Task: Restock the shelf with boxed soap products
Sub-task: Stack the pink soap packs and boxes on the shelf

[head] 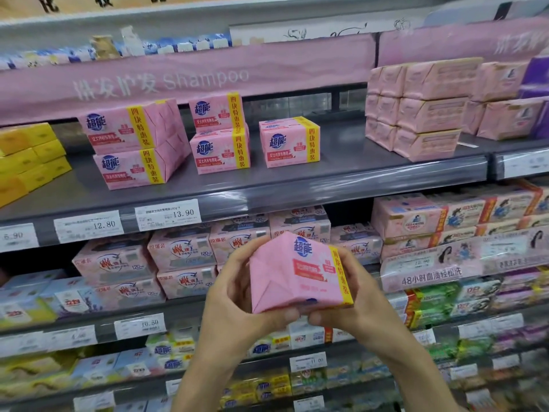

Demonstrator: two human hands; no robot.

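Left hand (237, 292) and right hand (356, 298) clasp one pink soap box (297, 275) between them, low in front of the racks, below its shelf (341, 173).
Already shelved: a left stack (133, 144) and a middle stack (219, 135), each two high, then a single box (289, 142). Bare shelf remains, so restocking appears partly done; the held box is not yet placed.

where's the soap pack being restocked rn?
Head view, lower centre: the pink soap pack is gripped between the left hand and right hand, below the grey shelf holding matching packs.
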